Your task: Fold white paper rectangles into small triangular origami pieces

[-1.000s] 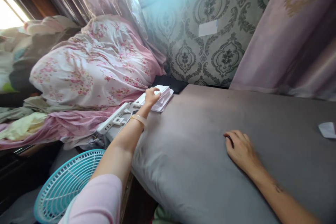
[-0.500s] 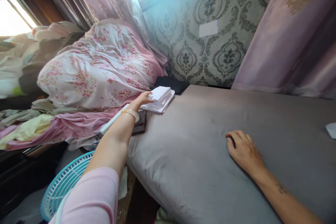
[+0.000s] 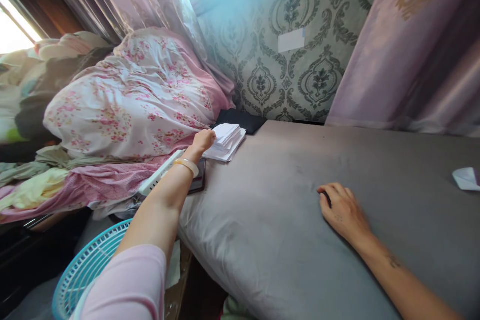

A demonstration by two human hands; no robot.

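My left hand (image 3: 203, 141) reaches out to the near left edge of a stack of white papers (image 3: 226, 140) lying on the grey bed surface (image 3: 285, 210). Its fingers are curled against the stack's edge, and a pale bangle sits on the wrist. A dark phone-like slab (image 3: 198, 180) lies under the forearm beside a white power strip (image 3: 161, 172). My right hand (image 3: 342, 211) rests palm down on the grey surface with its fingers bent, and a small dark thing shows under its fingertips.
A floral pink bedding heap (image 3: 131, 105) lies left of the papers. A black flat object (image 3: 240, 119) sits behind the stack, by the patterned wall. A teal fan grille (image 3: 84, 275) stands at lower left. A folded white paper (image 3: 467, 178) lies far right.
My left hand slid from on top of the paper stack to its near left edge. A dark slab under the forearm came into sight. The right hand stayed put.
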